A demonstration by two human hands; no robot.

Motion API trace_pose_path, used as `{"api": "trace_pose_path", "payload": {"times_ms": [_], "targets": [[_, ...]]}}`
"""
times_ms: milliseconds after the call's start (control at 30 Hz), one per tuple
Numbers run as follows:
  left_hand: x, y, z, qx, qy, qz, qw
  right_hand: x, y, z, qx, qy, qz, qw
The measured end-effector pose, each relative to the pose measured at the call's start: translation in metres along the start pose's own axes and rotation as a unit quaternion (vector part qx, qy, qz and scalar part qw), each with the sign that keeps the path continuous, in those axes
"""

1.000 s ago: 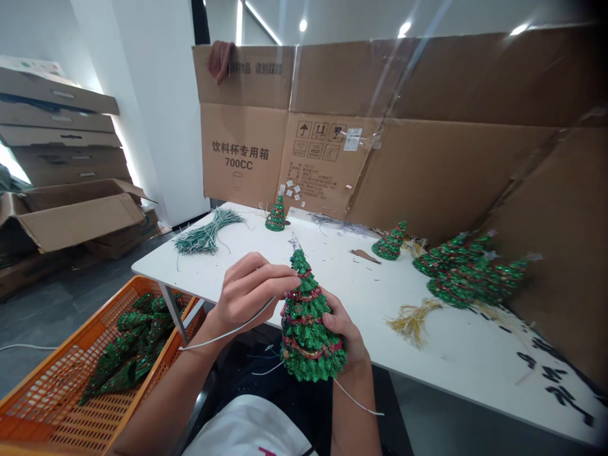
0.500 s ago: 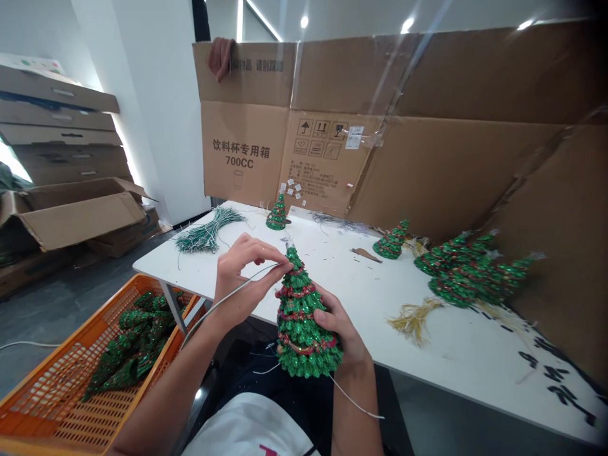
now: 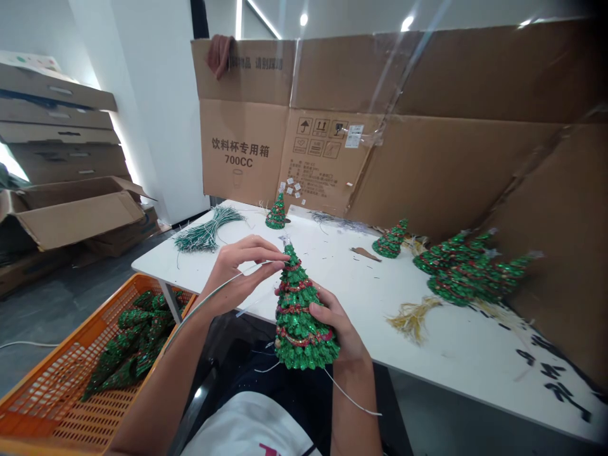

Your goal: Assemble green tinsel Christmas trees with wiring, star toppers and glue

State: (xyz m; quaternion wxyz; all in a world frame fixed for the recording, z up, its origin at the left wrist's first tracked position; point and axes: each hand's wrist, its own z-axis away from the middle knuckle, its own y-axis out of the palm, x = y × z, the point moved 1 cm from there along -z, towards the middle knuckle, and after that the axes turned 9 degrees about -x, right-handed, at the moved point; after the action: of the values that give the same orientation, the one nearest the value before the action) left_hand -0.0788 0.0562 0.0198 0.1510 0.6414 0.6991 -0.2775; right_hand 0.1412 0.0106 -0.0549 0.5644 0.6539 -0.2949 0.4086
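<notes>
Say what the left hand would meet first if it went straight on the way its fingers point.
The left hand would probably meet the upper part of the glittery green tree held in the right hand; depth is unclear.

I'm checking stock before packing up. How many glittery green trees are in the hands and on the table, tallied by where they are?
Held in the right hand: 1 glittery green tree
Standing apart on the table: 2, the back tree and the middle tree
Overlapping clump at right: at least 3, exact count hidden
Total: at least 6
</notes>
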Motion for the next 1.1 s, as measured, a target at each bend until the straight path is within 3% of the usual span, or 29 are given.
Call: {"api": "trace_pose_path", "payload": {"times_ms": [200,333,567,800,933,1100], "targets": [[0.005,0.0048,0.0018,-0.108,-0.039,-0.062,0.991,-0.0007,0.0038,-0.0007,0.01,0.006,0.003,1.0],[0.0049,0.0042,0.002,-0.072,-0.059,-0.021,0.995,0.0001,0.0055,-0.0005,0.001,0.007,0.005,1.0],[-0.0014,0.0012,-0.001,-0.007,-0.014,0.019,1.0,0.0012,0.005,-0.001,0.008,0.002,0.006,1.0],[0.0063,0.0017,-0.0001,-0.089,-0.071,-0.049,0.992,0.0016,0.0074,-0.0008,0.012,0.008,0.014,1.0],[0.0053,0.0044,0.0003,-0.084,-0.083,-0.041,0.992,0.0014,0.0096,-0.0013,0.021,0.007,0.022,1.0],[0.0042,0.0085,0.0013,-0.06,-0.04,-0.053,0.996,0.0015,0.0103,-0.0021,0.012,0.01,0.017,1.0]]}}
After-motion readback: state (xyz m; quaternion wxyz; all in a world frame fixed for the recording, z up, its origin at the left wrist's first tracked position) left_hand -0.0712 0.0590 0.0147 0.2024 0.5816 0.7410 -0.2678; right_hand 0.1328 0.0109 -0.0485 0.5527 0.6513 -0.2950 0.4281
